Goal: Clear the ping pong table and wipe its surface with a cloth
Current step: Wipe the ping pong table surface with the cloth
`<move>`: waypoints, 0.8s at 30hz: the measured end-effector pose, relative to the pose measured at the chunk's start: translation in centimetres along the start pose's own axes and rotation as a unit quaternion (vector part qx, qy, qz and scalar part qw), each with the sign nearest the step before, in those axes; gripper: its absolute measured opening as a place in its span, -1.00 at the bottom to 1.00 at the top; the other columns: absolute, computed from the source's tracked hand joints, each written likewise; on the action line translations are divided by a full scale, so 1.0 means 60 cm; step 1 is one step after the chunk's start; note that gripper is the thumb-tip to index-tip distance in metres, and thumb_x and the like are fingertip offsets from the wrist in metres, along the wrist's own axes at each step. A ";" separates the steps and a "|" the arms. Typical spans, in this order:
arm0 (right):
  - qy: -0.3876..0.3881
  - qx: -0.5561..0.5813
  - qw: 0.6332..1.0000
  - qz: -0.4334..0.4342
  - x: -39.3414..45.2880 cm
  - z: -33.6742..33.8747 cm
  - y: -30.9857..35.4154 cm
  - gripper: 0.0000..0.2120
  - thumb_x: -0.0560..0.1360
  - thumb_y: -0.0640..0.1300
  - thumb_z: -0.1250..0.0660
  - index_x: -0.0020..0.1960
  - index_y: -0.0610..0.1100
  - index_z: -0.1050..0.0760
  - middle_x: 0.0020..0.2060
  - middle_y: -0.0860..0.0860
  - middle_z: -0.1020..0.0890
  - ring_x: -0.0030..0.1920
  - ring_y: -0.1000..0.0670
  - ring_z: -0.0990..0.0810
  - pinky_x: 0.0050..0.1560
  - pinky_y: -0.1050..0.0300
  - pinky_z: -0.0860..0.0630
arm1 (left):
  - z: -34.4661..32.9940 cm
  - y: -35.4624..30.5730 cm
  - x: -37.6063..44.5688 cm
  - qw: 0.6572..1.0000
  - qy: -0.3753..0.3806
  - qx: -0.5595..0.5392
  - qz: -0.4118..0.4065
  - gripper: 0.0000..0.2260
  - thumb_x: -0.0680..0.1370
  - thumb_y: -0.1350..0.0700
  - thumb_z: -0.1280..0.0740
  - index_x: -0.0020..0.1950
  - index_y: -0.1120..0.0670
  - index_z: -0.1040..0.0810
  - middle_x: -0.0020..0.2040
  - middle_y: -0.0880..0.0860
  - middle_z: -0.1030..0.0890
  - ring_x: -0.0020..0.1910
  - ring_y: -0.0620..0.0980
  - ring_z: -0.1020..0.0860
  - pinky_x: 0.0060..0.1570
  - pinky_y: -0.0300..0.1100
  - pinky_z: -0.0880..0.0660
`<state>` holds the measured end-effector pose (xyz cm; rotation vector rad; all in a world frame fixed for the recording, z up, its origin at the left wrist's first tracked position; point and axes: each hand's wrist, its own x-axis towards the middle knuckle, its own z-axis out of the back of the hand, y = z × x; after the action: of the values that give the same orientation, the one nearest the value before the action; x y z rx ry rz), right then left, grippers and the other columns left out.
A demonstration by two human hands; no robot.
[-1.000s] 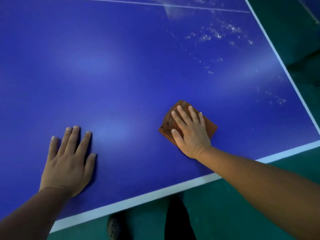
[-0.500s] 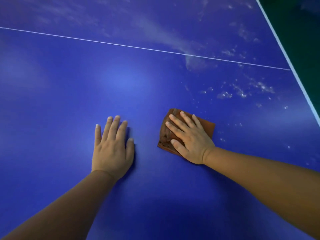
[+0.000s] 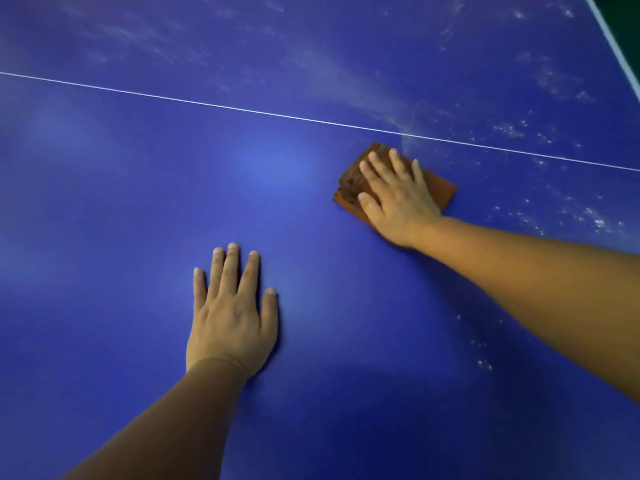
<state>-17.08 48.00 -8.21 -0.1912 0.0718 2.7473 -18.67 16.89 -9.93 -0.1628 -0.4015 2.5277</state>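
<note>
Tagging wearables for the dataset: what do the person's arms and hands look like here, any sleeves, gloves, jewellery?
Both forearms are bare as far as the frame shows, no sleeve edge visible. The left hand and right hand have no gloves, and no rings, watch or wristband show. Fingers are uncovered, with short nails. No markings or tape are visible.

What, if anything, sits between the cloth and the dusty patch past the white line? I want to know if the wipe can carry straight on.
Nothing visible does. The right hand presses the cloth flat just short of the white line; only bare table lies before the dust.
</note>
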 end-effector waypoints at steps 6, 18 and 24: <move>0.016 -0.014 0.961 0.275 -0.088 -0.031 0.011 -0.36 0.59 0.21 0.01 0.60 -0.02 -0.14 0.59 -0.02 -0.16 0.59 -0.16 -0.08 0.54 -0.26 0.04 | -0.006 0.005 0.002 1.000 0.009 0.021 -0.005 -0.41 0.61 -0.14 0.06 0.57 0.11 -0.28 0.60 0.15 -0.19 0.61 0.11 -0.02 0.54 0.04 0.19; 0.012 0.011 0.997 0.072 -0.032 -0.019 -0.018 -0.33 0.57 0.25 0.16 0.63 0.02 -0.05 0.62 0.05 -0.03 0.61 -0.09 0.05 0.56 -0.26 0.08 | -0.009 0.004 0.001 0.998 0.018 0.058 -0.005 -0.47 0.61 -0.08 -0.01 0.55 0.06 -0.29 0.59 0.14 -0.21 0.60 0.15 -0.06 0.51 0.20 0.13; -0.033 0.032 0.999 -0.014 0.030 -0.019 0.129 -0.35 0.59 0.21 0.04 0.62 -0.02 -0.08 0.62 0.00 -0.06 0.60 -0.15 0.00 0.54 -0.29 0.12 | -0.008 0.002 0.003 0.998 0.017 0.062 -0.008 -0.47 0.59 -0.06 -0.03 0.54 0.07 -0.31 0.57 0.16 -0.24 0.59 0.18 -0.10 0.49 0.27 0.04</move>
<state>-21.51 41.45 -9.41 -0.0832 0.1368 2.7157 -18.76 17.02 -10.45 -0.1544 -0.2299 2.5214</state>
